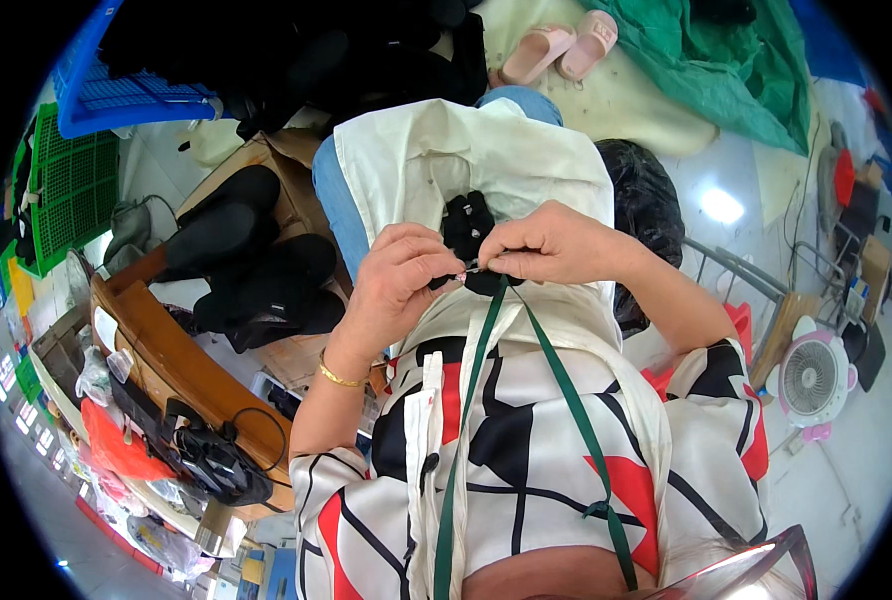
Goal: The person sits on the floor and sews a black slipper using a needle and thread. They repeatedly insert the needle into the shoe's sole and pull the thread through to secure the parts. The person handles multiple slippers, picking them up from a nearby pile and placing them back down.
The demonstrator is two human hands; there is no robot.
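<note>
My left hand [398,285] and my right hand [556,245] meet above my lap, both closed in a pinch. Between the fingertips is a small, shiny, partly pinkish piece [463,277], too small to name. Just beyond it, a black piece [466,225] with small pale spots lies on the white apron [376,150] over my lap. More black material [483,284] shows right under the fingers. A dark green strap [556,365] loops from my neck, its end reaching down beside the right fingertips. A gold bracelet [341,375] circles my left wrist.
Black, boot-like items [266,260] stand in a cardboard box at left, beside a curved wooden edge [181,385]. A blue basket [131,105] with dark goods and a green crate [71,185] stand beyond. Pink slippers [539,52], a black bag [638,195] and a fan [811,372] are farther off.
</note>
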